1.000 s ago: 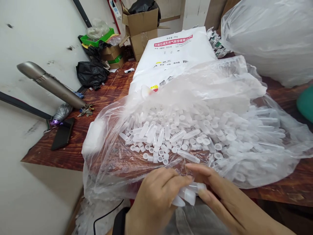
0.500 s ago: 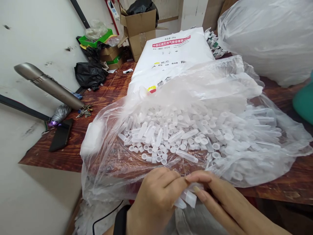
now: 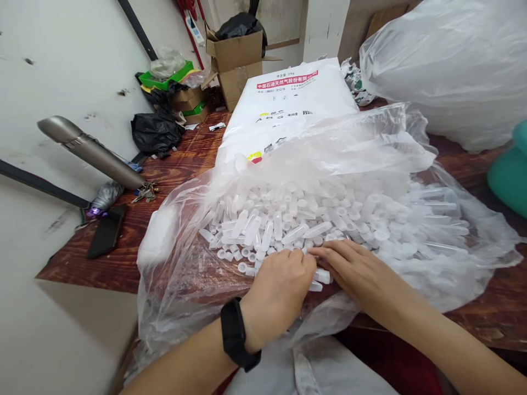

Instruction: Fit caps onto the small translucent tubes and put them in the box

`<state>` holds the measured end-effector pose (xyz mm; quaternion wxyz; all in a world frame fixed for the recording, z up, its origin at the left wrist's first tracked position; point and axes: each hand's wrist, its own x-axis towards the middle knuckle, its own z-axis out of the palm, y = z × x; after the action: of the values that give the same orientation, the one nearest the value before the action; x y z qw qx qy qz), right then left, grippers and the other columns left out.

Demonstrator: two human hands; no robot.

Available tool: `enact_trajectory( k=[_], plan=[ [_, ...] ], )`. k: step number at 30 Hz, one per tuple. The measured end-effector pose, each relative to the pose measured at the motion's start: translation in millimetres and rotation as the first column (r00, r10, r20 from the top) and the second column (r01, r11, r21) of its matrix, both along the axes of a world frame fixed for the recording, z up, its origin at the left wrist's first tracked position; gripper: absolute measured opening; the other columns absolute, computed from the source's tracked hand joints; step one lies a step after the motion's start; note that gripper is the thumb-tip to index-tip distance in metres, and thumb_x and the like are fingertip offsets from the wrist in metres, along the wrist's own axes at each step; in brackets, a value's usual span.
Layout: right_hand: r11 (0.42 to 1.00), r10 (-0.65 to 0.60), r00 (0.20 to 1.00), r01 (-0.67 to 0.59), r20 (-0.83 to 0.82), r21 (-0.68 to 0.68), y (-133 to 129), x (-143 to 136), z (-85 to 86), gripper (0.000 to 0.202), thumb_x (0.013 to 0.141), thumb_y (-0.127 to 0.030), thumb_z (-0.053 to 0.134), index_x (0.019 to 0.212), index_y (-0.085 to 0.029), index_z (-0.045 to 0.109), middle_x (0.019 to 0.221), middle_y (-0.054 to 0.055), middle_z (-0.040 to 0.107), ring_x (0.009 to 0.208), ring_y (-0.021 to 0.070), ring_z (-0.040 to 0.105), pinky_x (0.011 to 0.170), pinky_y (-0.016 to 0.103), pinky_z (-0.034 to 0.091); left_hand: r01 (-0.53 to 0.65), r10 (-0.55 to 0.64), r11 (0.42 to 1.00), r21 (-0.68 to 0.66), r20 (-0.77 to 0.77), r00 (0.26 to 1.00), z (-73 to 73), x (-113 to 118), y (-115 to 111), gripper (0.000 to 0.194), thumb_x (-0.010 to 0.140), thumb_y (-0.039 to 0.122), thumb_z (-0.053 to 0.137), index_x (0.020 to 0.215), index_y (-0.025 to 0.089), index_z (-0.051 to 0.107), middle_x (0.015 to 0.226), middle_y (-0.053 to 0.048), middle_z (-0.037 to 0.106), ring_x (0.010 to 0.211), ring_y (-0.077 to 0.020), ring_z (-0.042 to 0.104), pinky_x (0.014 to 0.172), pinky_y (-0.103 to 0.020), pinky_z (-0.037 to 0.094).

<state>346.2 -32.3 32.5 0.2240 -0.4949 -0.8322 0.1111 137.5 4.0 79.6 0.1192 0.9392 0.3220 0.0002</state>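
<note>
My left hand (image 3: 284, 285), with a black band on its wrist, is closed at the near edge of the pile. From under its palm a white plastic tube (image 3: 315, 286) pokes out. Close beside it, between my hands, is a capped end (image 3: 324, 276). My right hand (image 3: 349, 269) has its fingers bent and pressed together, the tips meeting my left fingers; what they pinch is hidden. Beyond both hands lies a heap of translucent tubes (image 3: 267, 235) and small white caps (image 3: 242, 267), spread on a clear plastic bag (image 3: 197, 274).
A large white printed sack (image 3: 284, 93) stands behind the heap. On the left are a dark phone (image 3: 106, 231), keys (image 3: 146, 192) and a metallic cylinder (image 3: 101, 154). A cardboard box (image 3: 239, 60) is at the back, and a teal container (image 3: 510, 175) at right.
Both hands have moved forward, away from my body, to the near edge of the heap, carrying the tube along. My fingertips stay together.
</note>
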Motion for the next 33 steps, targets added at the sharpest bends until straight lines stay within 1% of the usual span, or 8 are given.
enact_trajectory(
  k=[3,6,11,14,18,23,27,33],
  plan=[
    [0.999,-0.041,0.999,0.041,-0.02,-0.003,-2.6,1.6,4.3,0.036,0.106,-0.017,0.043,0.134,-0.018,0.065,0.114,0.014,0.074,0.107,0.0313,0.071,0.093,0.052,0.06,-0.005,0.005,1.0,0.009,-0.001,1.0,-0.5,-0.1,1.0,0.027,0.086,-0.005,0.058,0.105,0.014,0.061,0.1,-0.009,0.069,0.089,-0.0289,0.069,0.075,-0.042,0.06],
    [0.987,-0.139,0.981,0.127,-0.136,-0.095,-8.5,4.3,14.6,0.035,0.11,-0.029,0.044,0.139,-0.024,0.062,0.119,0.012,0.071,0.104,0.0259,0.074,0.084,0.039,0.064,-0.02,0.02,1.0,0.003,0.008,1.0,-0.6,-1.9,1.4,0.025,0.087,-0.006,0.057,0.102,0.013,0.062,0.106,-0.011,0.068,0.092,-0.0289,0.07,0.075,-0.042,0.061],
    [0.922,-0.335,0.826,0.188,-0.453,-0.339,-20.2,12.6,21.7,0.028,0.105,-0.044,0.057,0.122,-0.03,0.074,0.116,0.008,0.071,0.104,0.024,0.075,0.084,0.035,0.066,-0.023,0.032,0.998,-0.064,0.15,0.988,-6.6,-7.9,-0.7,0.024,0.092,0.0,0.061,0.111,0.015,0.064,0.103,-0.008,0.074,0.095,-0.0271,0.072,0.082,-0.041,0.061],
    [0.886,-0.401,0.77,0.19,-0.496,-0.422,-26.6,16.8,19.5,0.028,0.1,-0.047,0.064,0.119,-0.031,0.077,0.122,0.007,0.073,0.113,0.027,0.075,0.091,0.037,0.066,-0.103,0.185,0.971,-0.218,0.4,0.898,-8.9,-14.6,-6.4,0.019,0.096,0.018,0.071,0.114,0.02,0.066,0.107,-0.003,0.078,0.097,-0.0226,0.074,0.088,-0.037,0.061],
    [0.917,-0.317,0.865,0.174,-0.389,-0.36,-36.1,13.6,18.2,0.031,0.103,-0.04,0.061,0.132,-0.036,0.072,0.132,0.005,0.074,0.123,0.0254,0.072,0.101,0.037,0.062,-0.152,0.408,0.874,-0.461,0.527,0.746,-4.0,-22.5,-16.8,0.015,0.092,0.023,0.077,0.105,0.025,0.071,0.101,0.003,0.079,0.09,-0.017,0.075,0.081,-0.027,0.058],
    [0.956,-0.097,0.957,0.013,-0.275,-0.293,-44.4,2.3,31.0,0.041,0.107,-0.033,0.054,0.147,-0.035,0.059,0.14,0.003,0.073,0.125,0.0237,0.072,0.108,0.041,0.059,-0.07,0.253,0.943,-0.326,0.563,0.786,0.1,-31.6,-25.7,0.02,0.091,0.009,0.074,0.107,0.021,0.071,0.094,-0.001,0.075,0.085,-0.0177,0.07,0.075,-0.028,0.054],
    [0.968,0.013,0.947,-0.092,-0.32,-0.232,-41.8,-4.5,47.8,0.04,0.108,-0.028,0.053,0.145,-0.041,0.062,0.126,0.001,0.077,0.114,0.0181,0.076,0.098,0.03,0.064,-0.064,0.203,0.962,-0.266,0.539,0.817,0.4,-38.2,-28.5,0.025,0.09,0.006,0.073,0.11,0.021,0.071,0.091,-0.002,0.071,0.08,-0.0173,0.068,0.068,-0.027,0.052],
    [0.976,-0.079,0.936,0.002,-0.342,-0.217,-47.2,-11.3,48.5,0.03,0.109,-0.038,0.05,0.131,-0.034,0.07,0.116,0.002,0.082,0.103,0.021,0.081,0.091,0.032,0.067,-0.031,0.102,0.992,-0.122,0.63,0.77,-2.5,-39.3,-34.6,0.021,0.096,0.01,0.064,0.116,0.016,0.067,0.088,-0.004,0.065,0.075,-0.0176,0.065,0.065,-0.028,0.054]
  ],
)
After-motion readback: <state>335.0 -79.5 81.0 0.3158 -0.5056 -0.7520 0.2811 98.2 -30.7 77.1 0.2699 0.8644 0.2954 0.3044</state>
